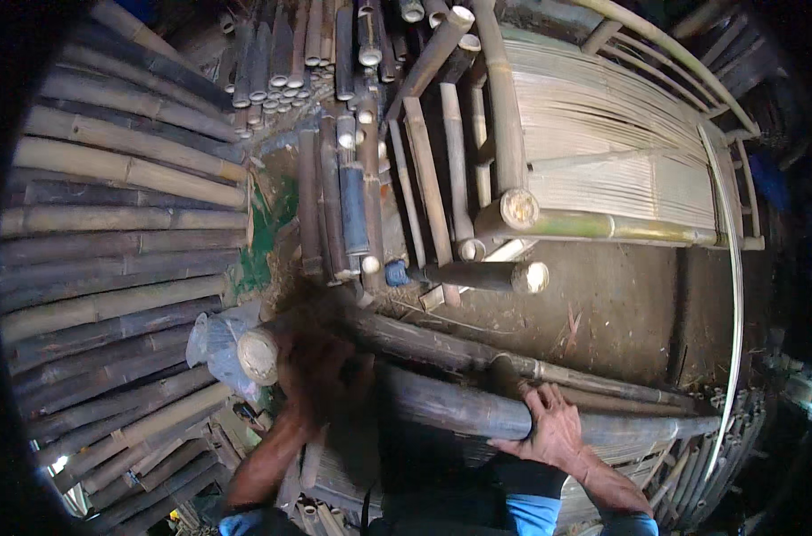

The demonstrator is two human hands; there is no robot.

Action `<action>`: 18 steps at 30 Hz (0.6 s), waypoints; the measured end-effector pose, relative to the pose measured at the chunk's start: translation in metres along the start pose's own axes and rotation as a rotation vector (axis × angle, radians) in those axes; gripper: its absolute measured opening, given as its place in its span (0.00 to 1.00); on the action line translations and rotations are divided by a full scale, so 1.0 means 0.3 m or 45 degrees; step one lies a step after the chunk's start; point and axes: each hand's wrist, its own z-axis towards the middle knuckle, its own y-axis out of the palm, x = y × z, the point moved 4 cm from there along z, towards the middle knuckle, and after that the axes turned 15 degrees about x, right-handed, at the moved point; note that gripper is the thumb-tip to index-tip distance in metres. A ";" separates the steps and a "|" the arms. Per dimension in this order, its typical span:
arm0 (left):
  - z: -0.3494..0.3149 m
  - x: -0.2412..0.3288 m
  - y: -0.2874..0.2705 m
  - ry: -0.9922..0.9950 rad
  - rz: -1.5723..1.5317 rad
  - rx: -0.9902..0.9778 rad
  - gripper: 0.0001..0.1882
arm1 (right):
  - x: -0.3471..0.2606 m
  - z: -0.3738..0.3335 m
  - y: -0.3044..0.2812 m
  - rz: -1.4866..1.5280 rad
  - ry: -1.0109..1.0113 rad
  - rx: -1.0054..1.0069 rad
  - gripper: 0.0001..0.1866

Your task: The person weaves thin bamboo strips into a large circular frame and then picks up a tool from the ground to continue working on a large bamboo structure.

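A dark bamboo pole (459,402) lies across in front of my body. My right hand (553,424) is wrapped over it, fingers on the far side and thumb toward me. My left hand (325,371) is at the pole's left part, in deep shadow and smeared by motion. Its fingers look curled, but what they hold cannot be made out; a dark blur lies just beyond it. Next to that hand a thick bamboo piece (258,355) shows its pale cut end. A second bamboo pole (424,339) runs beyond the first, roughly alongside it.
Bamboo poles (129,219) lie side by side on the left. A bamboo bench with a slatted seat (602,134) stands at the far right. Cut bamboo tubes (281,54) are stacked at the back. A plastic bag (223,344) lies by my left hand, and a long pale strip (732,268) rises at right.
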 end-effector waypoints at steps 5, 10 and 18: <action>0.279 0.034 0.216 0.246 -0.307 -0.690 0.16 | 0.008 0.024 0.044 0.023 0.036 -0.132 0.53; 0.203 -0.276 0.922 0.241 -0.021 -1.018 0.12 | 0.031 0.014 0.047 0.067 0.063 -0.170 0.52; -0.261 -0.699 1.294 0.365 0.246 -0.957 0.14 | 0.107 -0.017 0.088 0.168 0.000 -0.315 0.47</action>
